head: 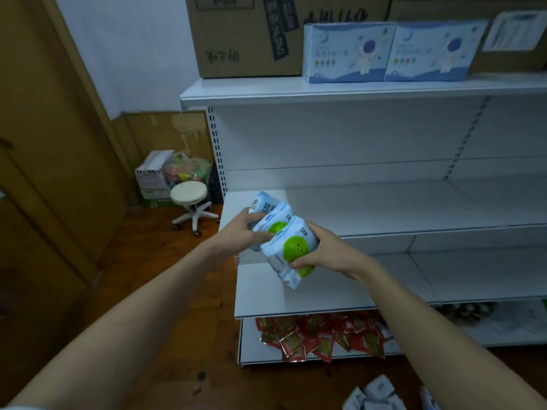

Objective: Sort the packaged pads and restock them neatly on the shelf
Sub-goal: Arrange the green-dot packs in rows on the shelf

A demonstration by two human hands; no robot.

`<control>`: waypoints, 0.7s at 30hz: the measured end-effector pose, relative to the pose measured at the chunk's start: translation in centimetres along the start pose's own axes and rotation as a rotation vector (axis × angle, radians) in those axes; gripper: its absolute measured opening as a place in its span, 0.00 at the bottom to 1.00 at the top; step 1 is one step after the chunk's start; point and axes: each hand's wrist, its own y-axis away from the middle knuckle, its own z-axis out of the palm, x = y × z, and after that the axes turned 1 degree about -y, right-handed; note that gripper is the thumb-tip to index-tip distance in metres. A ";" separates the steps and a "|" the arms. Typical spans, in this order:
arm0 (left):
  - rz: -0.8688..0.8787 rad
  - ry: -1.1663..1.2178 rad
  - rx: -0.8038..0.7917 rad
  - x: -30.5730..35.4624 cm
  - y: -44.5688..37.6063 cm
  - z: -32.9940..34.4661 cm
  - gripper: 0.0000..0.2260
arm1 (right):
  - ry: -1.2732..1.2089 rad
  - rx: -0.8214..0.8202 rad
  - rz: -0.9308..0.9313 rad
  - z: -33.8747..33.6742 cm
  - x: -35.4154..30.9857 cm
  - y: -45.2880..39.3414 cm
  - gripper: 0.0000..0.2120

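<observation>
Three soft, glossy pad packs (281,235) pinched between left grip (236,232) and right grip (322,250).

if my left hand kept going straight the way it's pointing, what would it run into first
Probably the packs of pads that the left hand already grips together with the right hand. Past them, likely the white middle shelf, though depth is unclear.

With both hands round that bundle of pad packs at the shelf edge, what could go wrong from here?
1. The left hand and right hand clamp three light-blue plastic pad packs with green faces only from the sides; a middle pack could slip from the grip.
2. The bundle is tilted, so it may topple on the bare white metal shelf.
3. Grey-blue packs on the wooden floor could be stepped on.
</observation>
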 end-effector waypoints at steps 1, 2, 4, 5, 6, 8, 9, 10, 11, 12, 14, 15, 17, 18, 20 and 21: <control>-0.001 0.024 0.007 0.0 -0.3 -0.1 0.16 | 0.003 -0.005 -0.007 0.0 -0.1 -0.4 0.32; -0.009 0.048 0.010 0.0 -0.7 -0.2 0.16 | 0.009 0.001 -0.014 -0.2 -0.2 -0.9 0.30; -0.026 0.111 0.021 -0.2 -1.6 -0.5 0.14 | 0.017 0.024 -0.023 -0.8 -0.3 -2.0 0.27; -0.034 0.138 0.030 -0.4 -2.1 -0.8 0.14 | 0.019 0.030 -0.019 -1.1 -0.3 -2.7 0.25; -0.054 0.148 0.041 -1.0 -2.7 -1.3 0.16 | 0.021 0.033 -0.012 -1.4 -0.3 -3.5 0.23; -0.094 0.143 0.067 -2.2 -4.0 -2.5 0.16 | 0.039 0.045 -0.001 -2.1 0.0 -5.2 0.20; -0.087 0.134 0.073 -3.0 -4.9 -3.2 0.13 | 0.060 0.062 0.005 -2.5 0.1 -6.3 0.20; -0.074 0.107 0.069 -3.9 -5.9 -4.0 0.11 | 0.084 0.081 0.014 -2.9 0.3 -7.4 0.20; -0.064 0.086 0.061 -4.8 -7.1 -4.9 0.11 | 0.110 0.103 0.026 -3.3 0.6 -8.7 0.21; -0.055 0.079 0.047 -5.6 -8.4 -5.9 0.11 | 0.133 0.131 0.040 -3.7 0.9 -10.0 0.21; -0.028 0.055 0.030 -7.0 -11.2 -7.7 0.12 | 0.159 0.189 0.055 -4.2 1.5 -12.7 0.20; -0.015 0.004 0.021 -7.5 -12.6 -8.5 0.12 | 0.170 0.214 0.063 -4.4 1.7 -14.2 0.19; 0.030 -0.181 0.007 -8.6 -15.3 -9.9 0.16 | 0.232 0.229 0.093 -4.7 1.6 -17.0 0.20; 0.054 -0.247 0.006 -8.9 -16.4 -10.6 0.20 | 0.284 0.224 0.111 -4.9 1.5 -18.4 0.21; 0.084 -0.292 -0.012 -9.5 -19.0 -12.1 0.31 | 0.391 0.209 0.136 -5.6 1.1 -21.5 0.23; 0.065 -0.277 -0.029 -10.1 -20.5 -12.9 0.35 | 0.427 0.199 0.146 -5.9 1.0 -23.0 0.24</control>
